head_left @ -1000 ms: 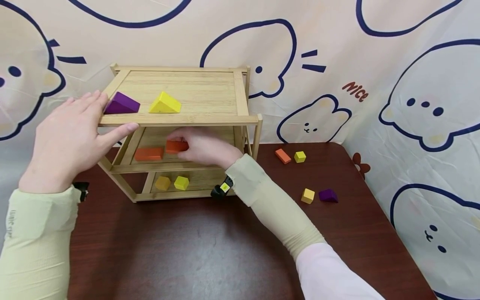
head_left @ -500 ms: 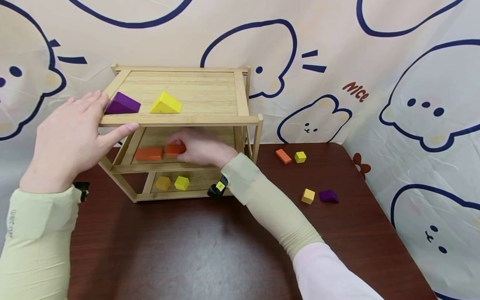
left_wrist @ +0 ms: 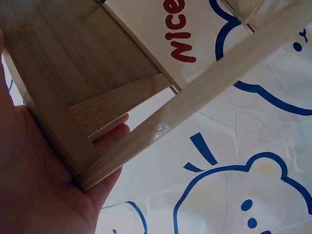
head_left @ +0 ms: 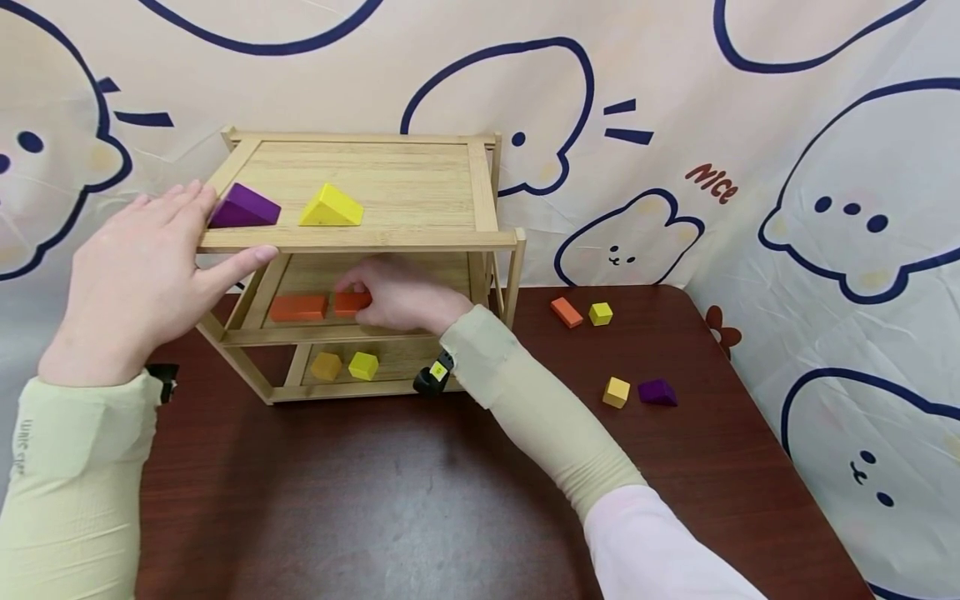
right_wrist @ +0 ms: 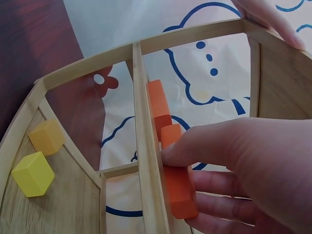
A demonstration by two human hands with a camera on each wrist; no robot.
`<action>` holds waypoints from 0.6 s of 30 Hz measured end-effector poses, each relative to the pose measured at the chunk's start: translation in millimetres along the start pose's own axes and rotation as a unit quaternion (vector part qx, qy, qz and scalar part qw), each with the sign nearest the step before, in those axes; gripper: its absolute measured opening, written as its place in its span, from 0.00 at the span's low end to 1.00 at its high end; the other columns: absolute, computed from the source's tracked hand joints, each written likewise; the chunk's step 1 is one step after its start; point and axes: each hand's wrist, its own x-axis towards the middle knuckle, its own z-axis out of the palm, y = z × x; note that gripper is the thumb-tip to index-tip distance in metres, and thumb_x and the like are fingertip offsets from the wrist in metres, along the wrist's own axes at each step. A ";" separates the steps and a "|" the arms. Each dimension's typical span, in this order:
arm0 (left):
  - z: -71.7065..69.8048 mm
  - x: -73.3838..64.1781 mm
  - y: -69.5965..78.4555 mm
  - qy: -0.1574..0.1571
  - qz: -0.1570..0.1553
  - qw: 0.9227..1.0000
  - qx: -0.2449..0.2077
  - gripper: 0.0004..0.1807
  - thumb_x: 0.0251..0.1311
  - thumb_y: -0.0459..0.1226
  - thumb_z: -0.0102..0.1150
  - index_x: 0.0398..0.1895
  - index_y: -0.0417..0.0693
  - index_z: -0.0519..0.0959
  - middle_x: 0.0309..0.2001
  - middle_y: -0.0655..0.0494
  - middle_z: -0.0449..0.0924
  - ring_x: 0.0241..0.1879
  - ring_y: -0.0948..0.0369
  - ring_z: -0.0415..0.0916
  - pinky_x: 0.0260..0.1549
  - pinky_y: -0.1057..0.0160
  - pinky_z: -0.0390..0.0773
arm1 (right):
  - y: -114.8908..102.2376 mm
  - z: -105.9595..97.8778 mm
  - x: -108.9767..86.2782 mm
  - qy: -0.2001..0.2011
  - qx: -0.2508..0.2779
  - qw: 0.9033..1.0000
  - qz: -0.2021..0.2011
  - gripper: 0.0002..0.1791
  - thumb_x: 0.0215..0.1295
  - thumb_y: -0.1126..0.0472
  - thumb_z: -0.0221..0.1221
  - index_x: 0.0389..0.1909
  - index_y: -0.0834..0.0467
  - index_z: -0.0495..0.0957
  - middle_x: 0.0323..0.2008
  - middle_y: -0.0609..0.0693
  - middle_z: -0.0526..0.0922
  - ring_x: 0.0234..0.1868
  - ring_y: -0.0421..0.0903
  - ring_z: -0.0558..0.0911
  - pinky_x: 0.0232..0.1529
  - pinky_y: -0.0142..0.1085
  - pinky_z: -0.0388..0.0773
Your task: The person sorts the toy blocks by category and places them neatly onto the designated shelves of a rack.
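My right hand (head_left: 401, 293) reaches into the middle shelf of a wooden rack (head_left: 360, 242). It pinches an orange rectangular block (head_left: 349, 303) between thumb and fingers, low over that shelf. Just left of it, a second orange block (head_left: 298, 308) lies near the shelf's front edge. The right wrist view shows my thumb across the held orange block (right_wrist: 181, 195). My left hand (head_left: 138, 275) rests on the rack's top left corner, fingers straight and thumb along the front edge. Beside its fingers sits a purple triangular block (head_left: 246, 207), with a yellow triangular block (head_left: 331, 207) further right.
On the bottom shelf are an orange-yellow cube (head_left: 326, 367) and a yellow cube (head_left: 363, 367). Right of the rack, the dark table (head_left: 337, 500) bears an orange block (head_left: 566, 312), a yellow cube (head_left: 600, 314), a light yellow cube (head_left: 616, 392) and a purple block (head_left: 657, 392). A patterned curtain (head_left: 315, 92) hangs behind.
My right hand has shifted slightly left and the orange block in it has come down a little toward the middle shelf. The left hand has stayed in place.
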 end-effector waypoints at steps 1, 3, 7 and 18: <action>0.0 0.0 0.0 0.000 0.000 1.000 0.000 0.53 0.67 0.67 0.50 0.78 0.33 0.54 0.73 0.26 0.56 0.73 0.33 0.52 0.76 0.48 0.40 | -0.2 -0.1 0.2 -0.002 0.002 1.000 0.003 0.30 0.63 0.61 0.67 0.68 0.49 0.77 0.52 0.42 0.80 0.51 0.37 0.76 0.52 0.27 0.73; 0.0 -0.1 0.1 -0.001 -0.001 1.000 0.001 0.53 0.67 0.67 0.50 0.78 0.33 0.54 0.73 0.25 0.55 0.73 0.33 0.52 0.76 0.48 0.40 | -0.3 0.5 0.8 -0.006 0.006 1.000 0.010 0.30 0.64 0.61 0.68 0.68 0.48 0.76 0.54 0.43 0.80 0.54 0.38 0.76 0.54 0.27 0.73; 0.0 0.0 0.0 0.001 0.000 1.000 0.001 0.53 0.67 0.67 0.50 0.78 0.33 0.54 0.73 0.25 0.56 0.73 0.33 0.52 0.76 0.48 0.40 | 0.2 0.8 1.7 -0.010 0.015 1.000 0.015 0.30 0.64 0.61 0.68 0.68 0.49 0.77 0.57 0.43 0.80 0.56 0.38 0.76 0.56 0.26 0.72; -0.4 0.1 0.2 -0.003 -0.003 1.000 0.002 0.54 0.67 0.67 0.49 0.78 0.33 0.53 0.73 0.26 0.55 0.73 0.33 0.52 0.76 0.48 0.40 | 0.2 1.0 0.6 -0.006 0.024 1.000 0.017 0.28 0.62 0.60 0.69 0.65 0.49 0.79 0.55 0.43 0.80 0.55 0.38 0.76 0.56 0.27 0.72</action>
